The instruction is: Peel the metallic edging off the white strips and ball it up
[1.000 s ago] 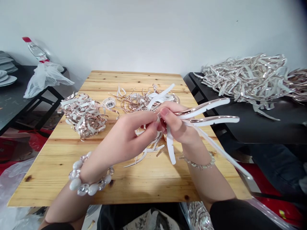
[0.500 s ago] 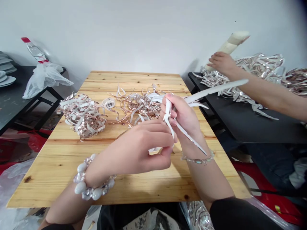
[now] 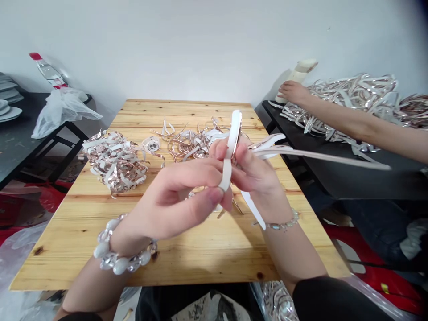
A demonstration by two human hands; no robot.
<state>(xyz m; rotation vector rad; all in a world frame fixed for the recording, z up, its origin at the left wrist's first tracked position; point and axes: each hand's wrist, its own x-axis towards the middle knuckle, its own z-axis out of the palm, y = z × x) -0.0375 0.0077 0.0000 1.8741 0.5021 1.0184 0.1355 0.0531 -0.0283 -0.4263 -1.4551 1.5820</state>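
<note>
My left hand (image 3: 182,196) pinches one end of a white strip (image 3: 228,171) between thumb and forefinger. That strip bends up into a loop over my right hand (image 3: 256,171), whose fingers are closed on it. More strips, white on one side and shiny rose-gold on the other, stick out to the right of my right hand, and a white tail hangs by the wrist. Behind my hands lies a loose tangle of rose-gold and white strips (image 3: 187,142). A dense heap of short curled strips (image 3: 115,162) is on the left of the wooden table (image 3: 100,249).
A roll of clear tape (image 3: 151,144) sits between the piles. On the left black table, a bottle (image 3: 50,71), a white plastic bag (image 3: 65,109) and stacked plates (image 3: 10,111) stand. At right, a co-worker's hand (image 3: 294,92) holds a cream cylinder beside heaped strips (image 3: 354,100).
My left hand has turned, its thumb now on top, and the strip rises in a loop. The long strip at right swung lower. The co-worker's hand and cylinder moved left and down.
</note>
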